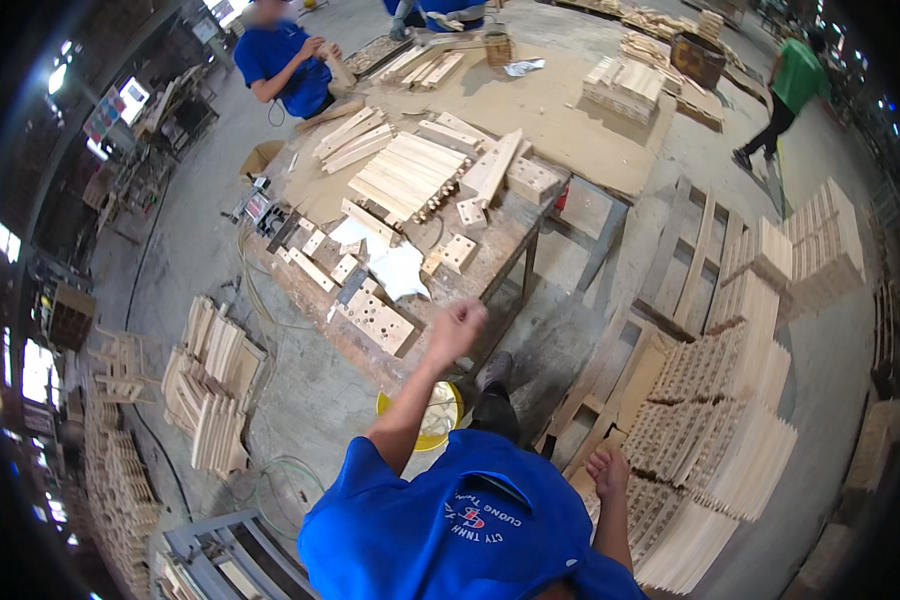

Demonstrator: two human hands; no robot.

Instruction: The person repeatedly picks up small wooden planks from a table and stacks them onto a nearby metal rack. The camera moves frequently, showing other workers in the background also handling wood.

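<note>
My left hand (457,330) is raised in front of the near edge of a worktable (500,270), its fingers curled together. Whatever may be inside them is hidden. Closest to it on the table are a drilled wooden block (378,322), a white cloth (400,272) and a small block with holes (458,253). Low at my right side hangs my right hand (608,470), fingers curled in with nothing visible in them. It is near the stacked wooden slats (675,440). Farther back on the table lies a row of pale wooden strips (407,175).
A yellow bucket (430,442) stands on the floor below my left forearm. Pallets (692,255) and tall slat stacks (825,235) are on the right. Curved wooden pieces (210,385) lie at left. One person (280,60) works across the table; another in green (795,80) walks at far right.
</note>
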